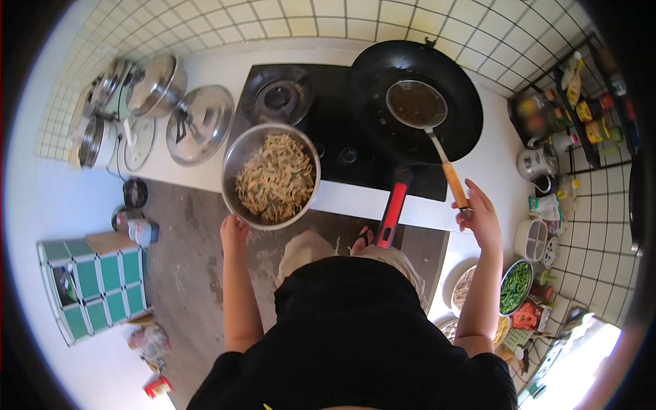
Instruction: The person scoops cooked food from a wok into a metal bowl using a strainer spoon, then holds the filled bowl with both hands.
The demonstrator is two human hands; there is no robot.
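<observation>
My left hand [234, 229] grips the near rim of a stainless steel bowl [228, 177]. Shredded, pale brown food [275, 177] with green bits fills much of the bowl. On the right of the cooktop a large black wok [369, 113] holds a little brownish liquid. A round wire-mesh skimmer [416, 104] reaches into the wok, its wooden handle pointing towards me. My right hand [483, 215] is loosely around the handle's end, with some fingers under it and the index finger stretched out. The wok's red handle [392, 215] sticks out over the counter edge.
The black gas cooktop [333, 133] has a bare left burner [279, 97]. Left of it are a steel lid [200, 125] and a steel pot [156, 87]. Chopped greens [516, 287] stand in a bowl at right. A condiment rack [579, 107] lines the tiled wall.
</observation>
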